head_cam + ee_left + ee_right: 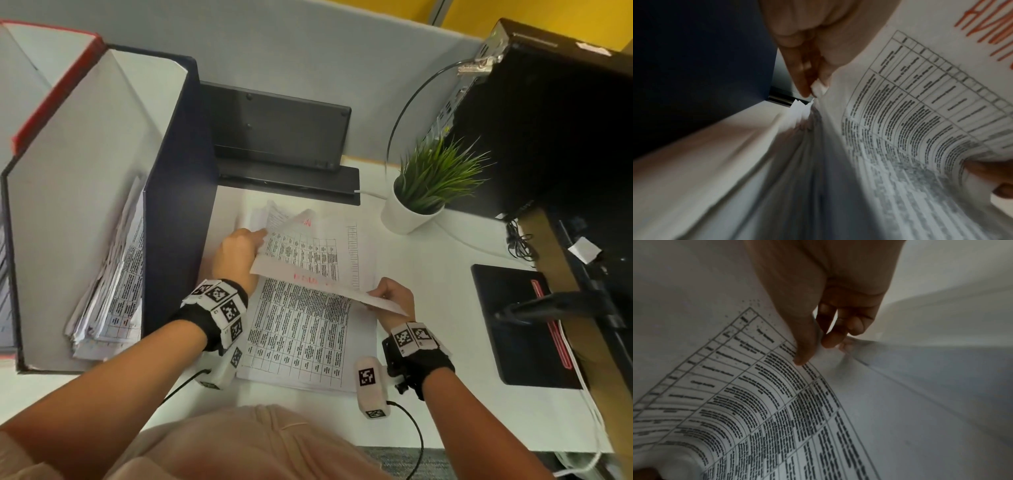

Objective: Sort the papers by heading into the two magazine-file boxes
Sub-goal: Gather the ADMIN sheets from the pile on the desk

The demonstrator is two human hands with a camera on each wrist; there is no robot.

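A stack of printed table sheets [301, 335] lies on the white desk [428, 274] in front of me. Above it a lifted sheet [301, 253] with a red heading hangs tilted between both hands. My left hand [255, 240] pinches its far left edge, and the fingertips [807, 87] show at the paper's corner. My right hand [380, 294] pinches the near right corner between thumb [803, 347] and fingers. A navy magazine-file box [178, 164] stands to the left with several papers [116, 281] inside. A red-edged box [51, 89] stands beyond it at the far left.
A potted plant [421, 192] stands to the right of the papers. A black stand [281, 137] sits behind them. A black computer tower [548, 120] and a black base plate [513, 325] with cables occupy the right side.
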